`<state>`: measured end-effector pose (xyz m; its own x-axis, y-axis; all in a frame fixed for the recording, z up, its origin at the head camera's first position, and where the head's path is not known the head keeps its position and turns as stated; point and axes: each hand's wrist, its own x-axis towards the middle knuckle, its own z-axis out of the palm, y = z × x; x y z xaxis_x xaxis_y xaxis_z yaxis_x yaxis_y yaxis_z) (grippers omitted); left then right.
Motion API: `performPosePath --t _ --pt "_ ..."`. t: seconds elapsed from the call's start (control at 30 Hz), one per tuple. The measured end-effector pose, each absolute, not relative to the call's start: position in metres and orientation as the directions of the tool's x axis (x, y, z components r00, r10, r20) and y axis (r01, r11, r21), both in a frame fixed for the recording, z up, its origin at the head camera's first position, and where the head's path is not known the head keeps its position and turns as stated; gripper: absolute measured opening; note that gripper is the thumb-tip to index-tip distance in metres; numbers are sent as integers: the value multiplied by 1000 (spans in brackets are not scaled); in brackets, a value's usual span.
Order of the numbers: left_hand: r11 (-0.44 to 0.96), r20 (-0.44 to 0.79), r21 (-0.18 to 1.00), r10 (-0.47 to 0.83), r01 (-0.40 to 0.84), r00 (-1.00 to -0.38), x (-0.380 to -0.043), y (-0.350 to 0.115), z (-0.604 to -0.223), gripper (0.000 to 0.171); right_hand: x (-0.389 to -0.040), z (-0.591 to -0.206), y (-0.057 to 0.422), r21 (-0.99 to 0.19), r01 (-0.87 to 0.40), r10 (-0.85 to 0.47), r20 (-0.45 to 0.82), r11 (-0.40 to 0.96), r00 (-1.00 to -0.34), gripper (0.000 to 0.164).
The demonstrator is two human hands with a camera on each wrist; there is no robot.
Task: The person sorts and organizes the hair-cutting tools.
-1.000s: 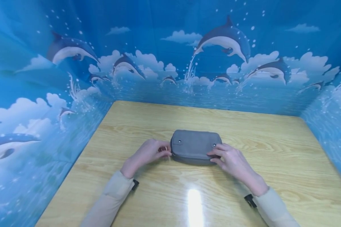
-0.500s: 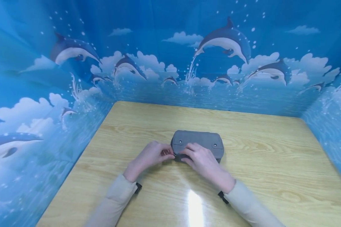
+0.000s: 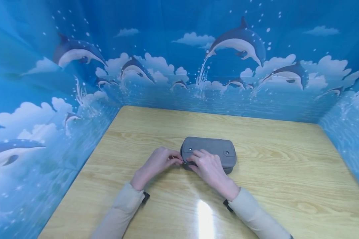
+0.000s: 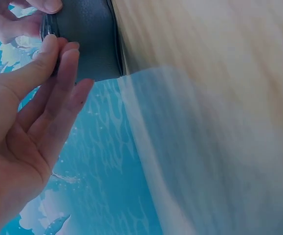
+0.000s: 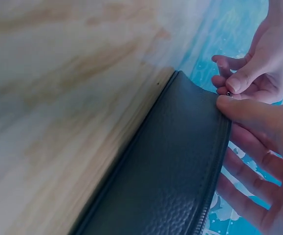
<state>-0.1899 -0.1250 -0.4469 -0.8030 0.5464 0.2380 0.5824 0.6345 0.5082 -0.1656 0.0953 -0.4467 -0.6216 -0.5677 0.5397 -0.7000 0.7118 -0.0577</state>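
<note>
A grey leather-look zip pouch (image 3: 213, 145) with two metal snaps on its top lies on the table. At its left front corner, my left hand (image 3: 159, 163) pinches a small metal zipper pull (image 5: 228, 93) between thumb and forefinger. My right hand (image 3: 210, 168) holds the pouch's front edge close to that corner, thumb on the front side and fingers over the top. Zipper teeth (image 5: 200, 221) run along the upper edge in the right wrist view. Both hands nearly meet in the left wrist view, where the zipper pull is mostly covered by fingers.
The wood-grain table (image 3: 281, 172) bears the pouch near its middle. A blue curtain (image 3: 167, 96) printed with dolphins and clouds stands along the back and both sides. A bright light reflection (image 3: 205, 219) falls on the table's near part.
My right hand has moved left along the pouch's front, from the right corner to beside the left hand. The left hand stays at the left corner, and the pouch has barely shifted.
</note>
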Motion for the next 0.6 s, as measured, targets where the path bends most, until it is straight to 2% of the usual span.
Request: performPosePath --t 0.47,0.6 --pt "666 273 408 563 624 -780 -203 -131 -441 10 -167 -447 98 -57 -702 -567 544 710 -618 24" --pt "681 261 412 549 606 -794 -206 -133 -441 11 -167 -448 98 -64 -705 -572 536 706 -621 25"
